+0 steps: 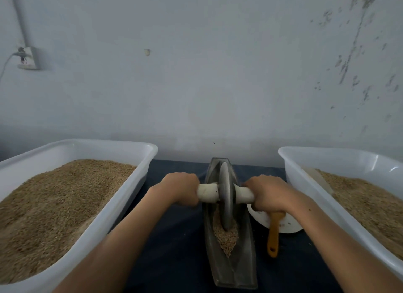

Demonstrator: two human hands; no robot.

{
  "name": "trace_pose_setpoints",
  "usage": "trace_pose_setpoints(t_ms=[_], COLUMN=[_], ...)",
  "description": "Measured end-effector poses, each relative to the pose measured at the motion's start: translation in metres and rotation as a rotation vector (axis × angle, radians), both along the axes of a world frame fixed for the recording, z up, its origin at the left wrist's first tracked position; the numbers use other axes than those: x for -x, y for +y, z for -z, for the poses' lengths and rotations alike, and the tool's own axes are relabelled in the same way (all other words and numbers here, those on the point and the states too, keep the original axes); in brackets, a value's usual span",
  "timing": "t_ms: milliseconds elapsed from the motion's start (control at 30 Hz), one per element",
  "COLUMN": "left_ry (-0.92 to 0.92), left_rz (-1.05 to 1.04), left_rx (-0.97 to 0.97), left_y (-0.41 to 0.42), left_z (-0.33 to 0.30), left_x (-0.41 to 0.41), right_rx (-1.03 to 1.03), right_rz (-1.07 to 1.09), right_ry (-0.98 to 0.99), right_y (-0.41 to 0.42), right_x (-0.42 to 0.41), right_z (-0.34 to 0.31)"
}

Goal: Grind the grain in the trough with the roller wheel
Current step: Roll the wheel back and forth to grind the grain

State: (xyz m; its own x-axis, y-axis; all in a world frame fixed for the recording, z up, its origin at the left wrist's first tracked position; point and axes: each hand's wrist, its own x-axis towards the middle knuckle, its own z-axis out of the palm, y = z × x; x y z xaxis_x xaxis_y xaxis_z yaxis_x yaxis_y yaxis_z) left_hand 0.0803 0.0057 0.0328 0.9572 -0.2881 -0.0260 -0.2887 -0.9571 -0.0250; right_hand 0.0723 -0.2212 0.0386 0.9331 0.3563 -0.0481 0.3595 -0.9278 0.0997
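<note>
A narrow grey boat-shaped trough [246, 255] lies lengthwise on the dark table between my arms. Tan grain [226, 236] fills its near half. A grey metal roller wheel [225, 196] stands upright in the trough's groove, its lower edge sunk in the grain. A pale axle handle runs through the wheel. My left hand [182, 189] grips the left end of the handle [207, 192]. My right hand [267, 193] grips the right end [244, 194]. Both fists are curled tight around it.
A large white tub [113, 214] heaped with grain sits on the left, another white tub [309, 183] with grain on the right. A white bowl [285, 225] with an orange-handled scoop [273, 238] lies beside the trough on the right. A pale wall stands close behind.
</note>
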Motion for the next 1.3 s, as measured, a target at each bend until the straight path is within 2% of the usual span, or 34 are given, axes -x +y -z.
trace_pose_setpoints(t_ms=[167,267,333,433,600,700,767,900,967,1033,1167,1300], left_ry=[-0.338,-0.38,-0.362,-0.251,0.024,0.052,-0.027,-0.29,-0.348,-0.356,-0.267,0.008], left_rz=[0.005,-0.005,0.003,0.027,0.032,0.039,0.042,0.033,0.017,0.007,0.007,0.027], left_rx=[-0.017,0.041,0.045,0.009,0.015,0.017,0.005,0.006,0.047,0.062,-0.001,0.017], left_y=[-0.003,-0.002,0.0,0.001,0.001,0.002,0.002,0.001,0.001,0.001,0.001,0.004], left_z=[0.011,0.015,0.015,0.01,0.0,0.0,0.002,0.011,0.016,0.018,0.014,0.004], left_x=[-0.004,-0.005,-0.005,-0.004,0.0,0.0,-0.001,-0.006,-0.007,-0.008,-0.008,-0.007], right_rx=[-0.047,-0.062,-0.058,-0.028,0.019,0.011,0.007,-0.056,-0.092,-0.095,-0.048,0.021], right_rz=[0.047,0.068,0.056,0.051,0.029,0.028,0.035,0.044,0.033,0.026,0.035,0.028], right_ry=[-0.27,-0.41,-0.429,-0.329,-0.02,0.048,-0.024,-0.373,-0.506,-0.539,-0.38,-0.083], right_y=[0.002,0.006,0.008,0.007,0.002,0.001,0.001,0.006,0.007,0.007,0.005,0.004], right_x=[-0.004,-0.006,-0.005,-0.001,0.001,0.001,-0.001,-0.003,-0.004,-0.004,-0.001,0.004], right_z=[0.014,0.022,0.021,0.013,0.001,0.0,0.002,0.017,0.026,0.028,0.016,0.001])
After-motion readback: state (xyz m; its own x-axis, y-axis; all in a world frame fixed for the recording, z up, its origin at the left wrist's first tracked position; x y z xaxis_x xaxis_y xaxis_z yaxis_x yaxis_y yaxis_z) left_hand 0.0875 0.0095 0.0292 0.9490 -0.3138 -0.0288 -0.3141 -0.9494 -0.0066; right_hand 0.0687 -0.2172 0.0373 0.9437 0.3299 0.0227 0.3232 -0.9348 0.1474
